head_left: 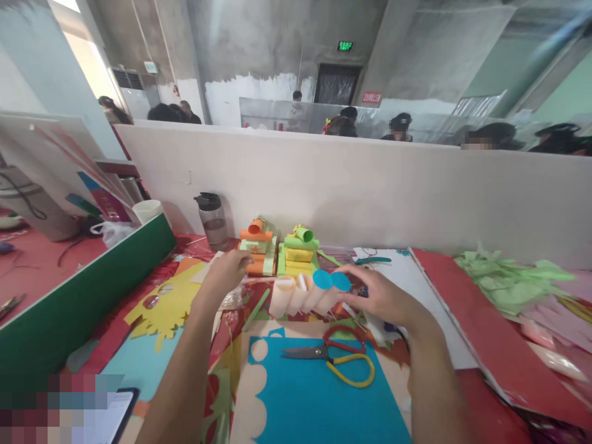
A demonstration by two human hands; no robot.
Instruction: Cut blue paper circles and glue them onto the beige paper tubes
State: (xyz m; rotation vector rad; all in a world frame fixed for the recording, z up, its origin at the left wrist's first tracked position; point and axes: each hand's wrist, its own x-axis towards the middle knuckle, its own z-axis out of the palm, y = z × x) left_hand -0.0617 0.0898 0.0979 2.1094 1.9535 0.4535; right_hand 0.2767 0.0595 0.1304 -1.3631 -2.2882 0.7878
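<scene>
A row of pale paper tubes [295, 297] stands in the middle of the table, the two right ones topped with blue paper discs [322, 279]. My right hand [377, 293] is at the row's right end, its fingers and thumb around the last tube. My left hand [231, 271] hovers left of the row with curled fingers pressed together; whatever they hold, if anything, does not show. Behind it sits a stack of orange paper rolls [256, 250], beside a yellow and green stack [300, 253]. Scissors [328, 354] with red and yellow handles lie on a cut blue sheet [324, 394].
Yellow paper cutouts [166, 302] and a light blue sheet [143, 361] lie at left, near a phone [121, 413]. A water bottle [213, 222] stands by the white partition [370, 185]. A green board [92, 277] borders the left; green tissue [504, 280] lies right. People sit beyond.
</scene>
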